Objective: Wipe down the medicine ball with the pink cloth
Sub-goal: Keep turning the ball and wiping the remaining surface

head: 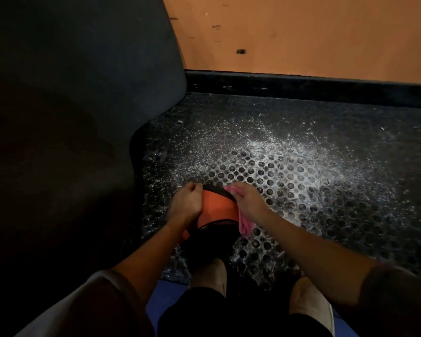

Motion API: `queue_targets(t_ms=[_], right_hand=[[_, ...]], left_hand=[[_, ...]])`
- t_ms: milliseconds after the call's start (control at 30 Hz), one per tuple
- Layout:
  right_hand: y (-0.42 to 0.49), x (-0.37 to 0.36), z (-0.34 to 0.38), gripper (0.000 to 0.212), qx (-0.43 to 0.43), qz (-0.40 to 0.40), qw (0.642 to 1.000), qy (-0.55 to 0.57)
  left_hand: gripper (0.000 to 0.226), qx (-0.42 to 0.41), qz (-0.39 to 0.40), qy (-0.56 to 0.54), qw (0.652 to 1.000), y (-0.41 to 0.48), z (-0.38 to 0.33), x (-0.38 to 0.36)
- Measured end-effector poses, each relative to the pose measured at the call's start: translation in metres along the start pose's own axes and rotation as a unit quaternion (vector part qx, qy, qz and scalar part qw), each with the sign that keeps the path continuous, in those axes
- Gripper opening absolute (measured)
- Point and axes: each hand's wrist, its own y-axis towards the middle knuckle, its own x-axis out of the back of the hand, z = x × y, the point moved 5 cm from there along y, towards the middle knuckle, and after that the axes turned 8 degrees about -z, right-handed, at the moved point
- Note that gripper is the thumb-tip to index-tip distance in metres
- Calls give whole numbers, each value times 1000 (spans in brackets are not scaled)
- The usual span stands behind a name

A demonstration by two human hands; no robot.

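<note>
An orange and black medicine ball (216,207) sits on a black perforated rubber mat (289,181), right in front of my feet. My left hand (186,203) grips the ball's left side, fingers curled over its far edge. My right hand (247,199) holds the pink cloth (244,224) against the ball's right side. One end of the cloth shows past my fingertips at the top, and the other end hangs below my wrist. The ball's lower black part lies in shadow.
A large dark padded object (78,117) fills the left side, close beside the ball. An orange wall (301,32) with a black baseboard (301,86) stands beyond the mat. Whitish dust or droplets speckle the mat. My two light shoes (209,276) stand near a blue floor strip (165,297).
</note>
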Motion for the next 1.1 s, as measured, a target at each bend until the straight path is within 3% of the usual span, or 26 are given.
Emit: queue_targets(t_ms=[133,200,333,500,667,700,767,867,967,1033,1100], right_hand=[[16,-10,61,16,163,60,982,-76],[20,-13,66,16,203,67,971,-107],[24,-2,48,19,112,42,989,-85],[3,-5,68,12,227,43,970,-70],[7,15,29,16,65,12,998,-12],[10,14,33,15,67,5,998,-8],[12,5,52,13,121,-5,993,-8],[9,-5,72,14,182,-3,983,-31],[20,3,47,26,95,-29,994,-47],[25,7,32,28,32,-23,998,-48],[21,4,37,22,55,-34,997,-42]], left_hand=[[39,-4,-3,17,1000,1,-9,-6],[37,-8,0,8,1000,2,-10,-6],[39,-38,12,41,998,8,-14,-6],[37,-16,24,11,1000,23,-9,-6],[39,125,16,-94,988,33,6,-3],[41,174,11,-162,971,33,8,-6],[43,185,-14,-220,958,37,9,-2],[38,31,-84,-212,973,36,-3,15],[34,-176,-22,-198,964,23,-13,10],[35,-234,-13,-106,966,19,-9,2],[33,-225,-23,-50,973,23,-11,2]])
